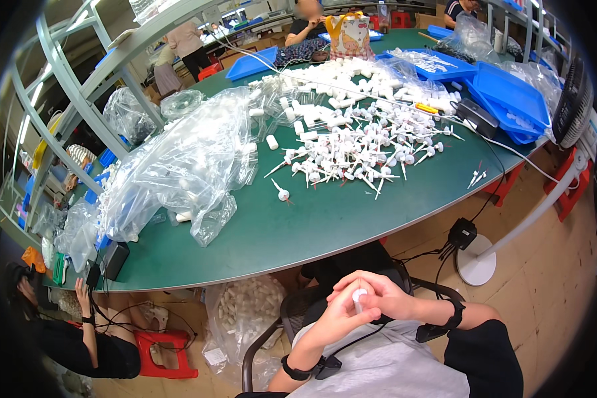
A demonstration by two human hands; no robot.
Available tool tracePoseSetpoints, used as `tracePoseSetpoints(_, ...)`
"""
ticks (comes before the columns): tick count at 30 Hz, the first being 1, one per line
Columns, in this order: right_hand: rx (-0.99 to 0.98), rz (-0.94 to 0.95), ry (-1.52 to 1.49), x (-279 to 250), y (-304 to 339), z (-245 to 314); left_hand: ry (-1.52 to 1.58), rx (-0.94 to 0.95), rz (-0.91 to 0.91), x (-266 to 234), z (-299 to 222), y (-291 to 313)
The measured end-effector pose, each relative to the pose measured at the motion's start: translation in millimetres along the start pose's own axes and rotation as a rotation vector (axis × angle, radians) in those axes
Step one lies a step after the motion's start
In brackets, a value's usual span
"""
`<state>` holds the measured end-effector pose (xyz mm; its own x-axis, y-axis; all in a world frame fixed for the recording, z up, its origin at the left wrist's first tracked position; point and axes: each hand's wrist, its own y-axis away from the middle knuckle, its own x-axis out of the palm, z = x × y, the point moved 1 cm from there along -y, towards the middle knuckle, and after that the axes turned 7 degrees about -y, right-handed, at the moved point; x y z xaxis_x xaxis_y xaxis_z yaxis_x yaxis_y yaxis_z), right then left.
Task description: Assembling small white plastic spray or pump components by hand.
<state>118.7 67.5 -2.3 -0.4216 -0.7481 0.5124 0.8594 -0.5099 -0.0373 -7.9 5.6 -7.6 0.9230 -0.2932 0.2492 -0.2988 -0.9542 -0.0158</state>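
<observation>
Both my left hand [335, 317] and right hand [384, 295] pinch a small white pump part [358, 298] above my lap, well short of the green table [298, 225]; I'd keep it straight.

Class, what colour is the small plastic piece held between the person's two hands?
White, seen in the head view: small plastic piece.

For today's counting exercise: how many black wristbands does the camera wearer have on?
2: left wristband on the left wrist, right wristband on the right wrist. Left hand and right hand hold a small white part.
</observation>
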Motion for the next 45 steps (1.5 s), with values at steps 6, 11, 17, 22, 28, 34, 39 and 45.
tracePoseSetpoints(6, -0.012, 0.068, -0.066, 4.7, 1.3, -22.0, -0.165, 0.149, -0.136, 12.8, -17.3, -2.1)
tracePoseSetpoints(11, -0.057, 0.098, -0.171, 11.5, 0.3, -33.8, -0.239, 0.141, -0.220, 17.2, -19.8, 0.1)
tracePoseSetpoints(17, 0.019, 0.089, -0.175, 15.0, 3.0, -29.8, -0.342, 0.136, -0.269, 10.8, -13.2, 7.7)
tracePoseSetpoints(22, -0.004, 0.096, -0.139, 15.7, 4.5, -29.0, -0.318, 0.163, -0.270, 14.1, -17.9, 6.9)
tracePoseSetpoints(28, -0.020, 0.087, -0.099, 18.2, 4.3, -20.7, -0.210, 0.151, -0.175, 10.6, -14.8, 7.6)
tracePoseSetpoints(34, 0.025, 0.049, -0.278, 19.4, 6.8, -26.7, -0.197, 0.140, -0.172, 8.1, -14.5, 3.5)
tracePoseSetpoints(39, 0.095, 0.072, -0.332, 15.7, 3.4, -30.5, -0.049, 0.061, -0.232, 15.8, -27.2, 2.0)
tracePoseSetpoints(45, 0.112, 0.138, -0.478, 17.7, 5.5, -32.1, -0.221, 0.153, -0.182, 0.6, -16.5, 5.2)
